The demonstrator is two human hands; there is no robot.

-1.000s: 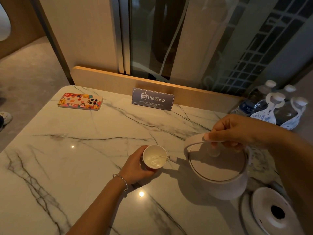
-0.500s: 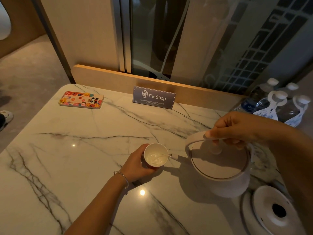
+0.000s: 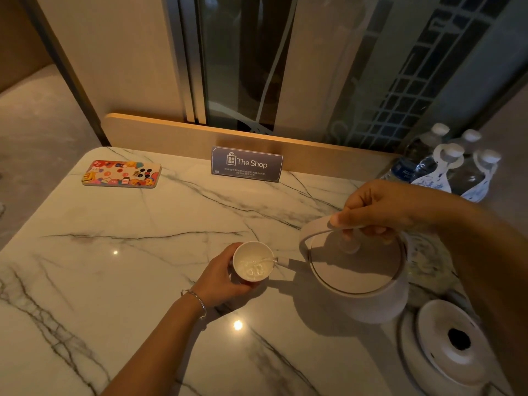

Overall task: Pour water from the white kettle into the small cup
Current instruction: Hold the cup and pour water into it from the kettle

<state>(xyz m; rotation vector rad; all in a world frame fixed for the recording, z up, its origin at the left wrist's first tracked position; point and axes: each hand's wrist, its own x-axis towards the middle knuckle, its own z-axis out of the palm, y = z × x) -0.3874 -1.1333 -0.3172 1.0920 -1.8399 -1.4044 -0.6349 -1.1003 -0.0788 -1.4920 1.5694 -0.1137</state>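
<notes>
Little is shifting since a second ago: the right hand (image 3: 377, 208) is still gripping the handle of the white kettle (image 3: 357, 278), keeping it tipped so a thin stream is running from the spout (image 3: 283, 262) into the small cup (image 3: 253, 264), where water is gathering. The left hand (image 3: 221, 277) is wrapping closed around the cup just left of the spout, whose long axis is pointing leftward from the right hand at the cup's rim. Both are working over the marble table (image 3: 128, 267), with the kettle base (image 3: 445, 347) lying below the right forearm and the water bottles (image 3: 454, 164) standing beyond it.
</notes>
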